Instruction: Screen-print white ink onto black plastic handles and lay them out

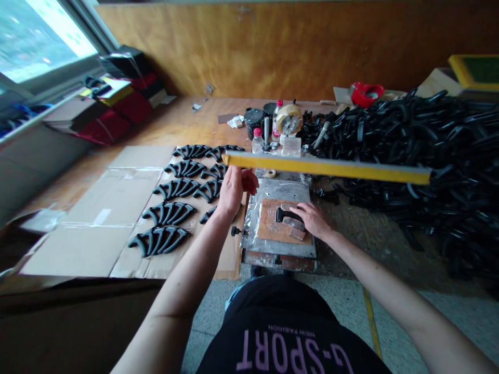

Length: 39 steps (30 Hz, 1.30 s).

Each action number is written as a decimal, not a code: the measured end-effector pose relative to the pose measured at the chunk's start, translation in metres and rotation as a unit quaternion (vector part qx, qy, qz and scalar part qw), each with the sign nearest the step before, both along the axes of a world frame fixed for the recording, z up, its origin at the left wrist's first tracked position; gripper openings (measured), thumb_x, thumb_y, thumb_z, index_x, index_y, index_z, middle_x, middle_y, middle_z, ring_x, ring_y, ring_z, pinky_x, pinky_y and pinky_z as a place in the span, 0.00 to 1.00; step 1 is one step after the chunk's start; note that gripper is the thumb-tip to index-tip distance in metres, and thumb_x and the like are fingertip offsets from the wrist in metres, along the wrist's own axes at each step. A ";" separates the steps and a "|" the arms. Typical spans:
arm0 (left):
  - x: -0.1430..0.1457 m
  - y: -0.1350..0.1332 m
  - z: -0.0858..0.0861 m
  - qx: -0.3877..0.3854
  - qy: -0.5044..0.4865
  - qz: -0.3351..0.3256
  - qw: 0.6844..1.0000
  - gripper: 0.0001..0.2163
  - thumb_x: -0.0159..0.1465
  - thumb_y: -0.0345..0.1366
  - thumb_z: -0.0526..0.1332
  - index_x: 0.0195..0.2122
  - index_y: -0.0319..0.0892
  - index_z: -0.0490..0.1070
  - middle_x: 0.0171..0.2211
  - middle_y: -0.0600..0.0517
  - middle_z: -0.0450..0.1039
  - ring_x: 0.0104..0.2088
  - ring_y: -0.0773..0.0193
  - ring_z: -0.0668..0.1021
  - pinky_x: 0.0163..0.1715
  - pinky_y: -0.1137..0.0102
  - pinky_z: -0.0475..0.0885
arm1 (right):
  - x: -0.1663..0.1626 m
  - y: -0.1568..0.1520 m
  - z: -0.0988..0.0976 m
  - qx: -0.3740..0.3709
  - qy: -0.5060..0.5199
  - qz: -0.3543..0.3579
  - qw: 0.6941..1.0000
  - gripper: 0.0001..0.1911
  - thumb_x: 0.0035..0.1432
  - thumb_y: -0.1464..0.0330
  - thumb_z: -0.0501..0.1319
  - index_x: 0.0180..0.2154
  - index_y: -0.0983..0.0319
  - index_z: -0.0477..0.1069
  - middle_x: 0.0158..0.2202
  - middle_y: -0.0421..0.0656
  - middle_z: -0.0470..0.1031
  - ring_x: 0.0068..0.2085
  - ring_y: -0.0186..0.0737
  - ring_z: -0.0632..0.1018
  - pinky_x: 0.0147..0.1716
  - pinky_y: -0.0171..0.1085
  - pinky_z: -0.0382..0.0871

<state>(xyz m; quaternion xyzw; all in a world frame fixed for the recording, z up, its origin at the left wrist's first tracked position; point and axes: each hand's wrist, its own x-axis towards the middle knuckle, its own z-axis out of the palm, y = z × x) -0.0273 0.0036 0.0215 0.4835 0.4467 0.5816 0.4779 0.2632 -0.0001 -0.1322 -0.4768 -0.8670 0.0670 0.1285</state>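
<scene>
My right hand (pixel 315 220) touches a curved black plastic handle (pixel 287 213) lying left to right, just below the frame's middle. My left hand (pixel 233 191) is by a long yellow bar (pixel 331 169) above. I can't tell if either grips.

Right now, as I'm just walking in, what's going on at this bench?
A person is working with both bare hands. The right hand has its fingers at the near right end of a curved black handle, which is on a wooden board. The left hand is at the left end of a raised yellow-edged bar. Similar black pieces lie in rows on cardboard to the left; a large black heap fills the right.
</scene>
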 end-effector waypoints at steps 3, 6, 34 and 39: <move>-0.009 -0.036 -0.030 -0.065 0.050 0.023 0.996 0.26 0.65 0.59 0.49 0.43 0.41 0.74 0.34 0.50 0.76 0.30 0.66 0.76 0.28 0.72 0.70 | 0.035 0.022 0.021 0.037 0.068 -0.146 0.986 0.18 0.65 0.69 0.50 0.44 0.66 0.77 0.39 0.46 0.78 0.40 0.40 0.76 0.43 0.37 0.71; -0.019 -0.065 -0.081 -0.175 0.096 -0.003 0.980 0.24 0.62 0.55 0.58 0.49 0.41 0.74 0.33 0.50 0.76 0.31 0.64 0.75 0.27 0.73 0.69 | 0.037 0.047 0.047 0.075 0.088 -0.177 0.977 0.17 0.64 0.68 0.53 0.47 0.68 0.76 0.44 0.50 0.76 0.44 0.44 0.76 0.47 0.40 0.71; -0.019 -0.072 -0.174 -0.281 0.121 -0.021 0.952 0.32 0.59 0.53 0.61 0.61 0.41 0.62 0.34 0.49 0.77 0.30 0.62 0.78 0.27 0.73 0.70 | -0.044 -0.015 0.046 0.033 -0.028 0.213 0.976 0.08 0.59 0.76 0.58 0.37 0.61 0.75 0.34 0.42 0.76 0.37 0.39 0.73 0.34 0.35 0.63; -0.021 -0.071 -0.131 -0.262 0.119 -0.043 0.957 0.34 0.60 0.53 0.61 0.65 0.43 0.58 0.34 0.50 0.77 0.29 0.63 0.77 0.26 0.73 0.69 | -0.060 0.048 0.087 0.027 0.009 0.073 0.997 0.23 0.59 0.66 0.64 0.56 0.54 0.69 0.41 0.41 0.77 0.38 0.39 0.75 0.36 0.35 0.67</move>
